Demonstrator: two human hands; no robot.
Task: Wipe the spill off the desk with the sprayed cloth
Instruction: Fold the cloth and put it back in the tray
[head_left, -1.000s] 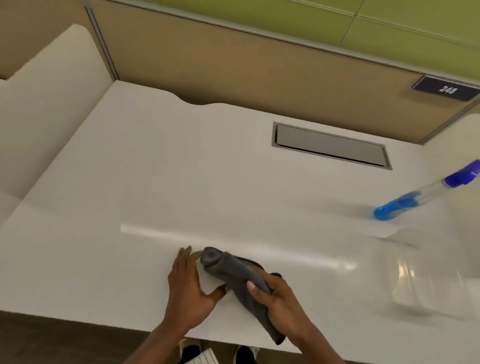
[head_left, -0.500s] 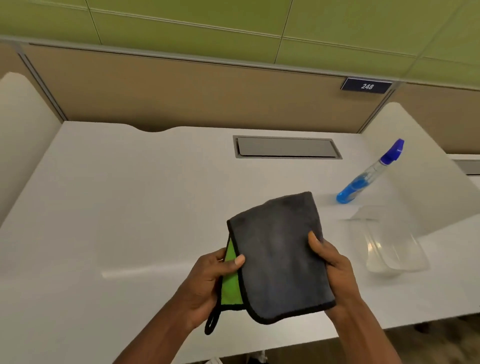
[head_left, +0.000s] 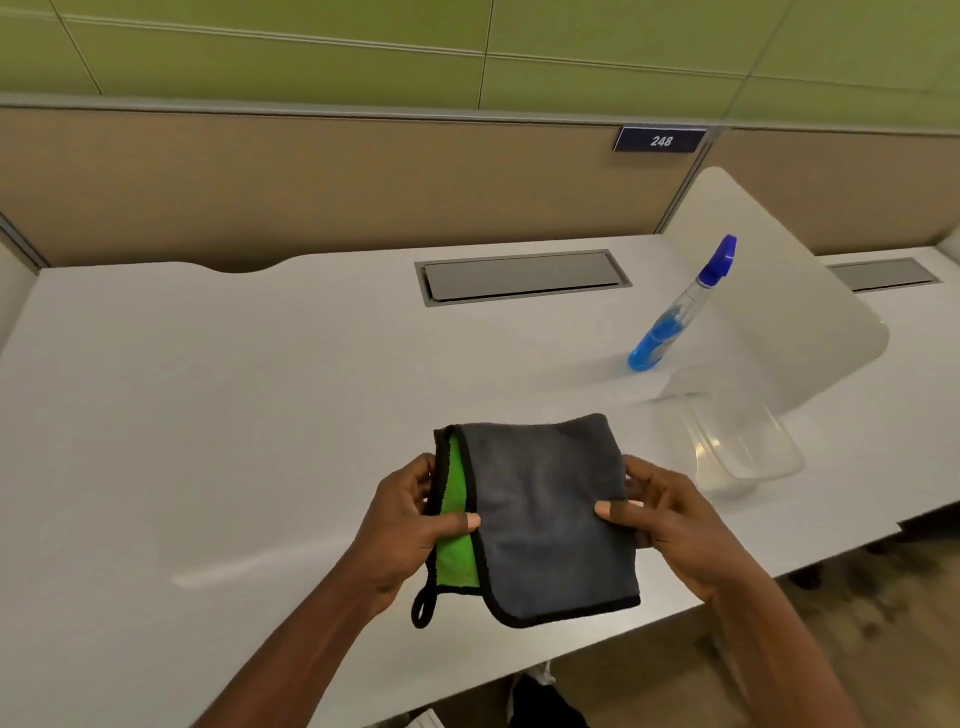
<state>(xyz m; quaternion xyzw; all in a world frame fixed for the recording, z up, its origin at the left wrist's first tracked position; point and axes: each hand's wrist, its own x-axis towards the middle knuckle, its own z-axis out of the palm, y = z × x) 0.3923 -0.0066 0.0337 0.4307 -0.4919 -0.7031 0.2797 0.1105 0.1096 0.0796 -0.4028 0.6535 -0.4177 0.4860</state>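
A folded grey cloth (head_left: 545, 514) was held above the counter (head_left: 208, 395), pinched at its sides by both hands (head_left: 410, 519) (head_left: 660, 512); no spill was visible, and wiping appeared largely done.

Left hand (head_left: 410, 525) and right hand (head_left: 670, 519) raised, thumbs pinched inward, forearms converging.

Folded grey-and-green microfibre cloth (head_left: 545, 514): one, sitting at 6 o'clock
Bare hands: two, left (head_left: 410, 525), right (head_left: 670, 525)
Blue-capped clear plastic spray bottle (head_left: 675, 312): one, standing at 2 o'clock
Clear plastic container (head_left: 737, 441): one
Recessed grey metal hatches: two, (head_left: 524, 275) and (head_left: 883, 274)
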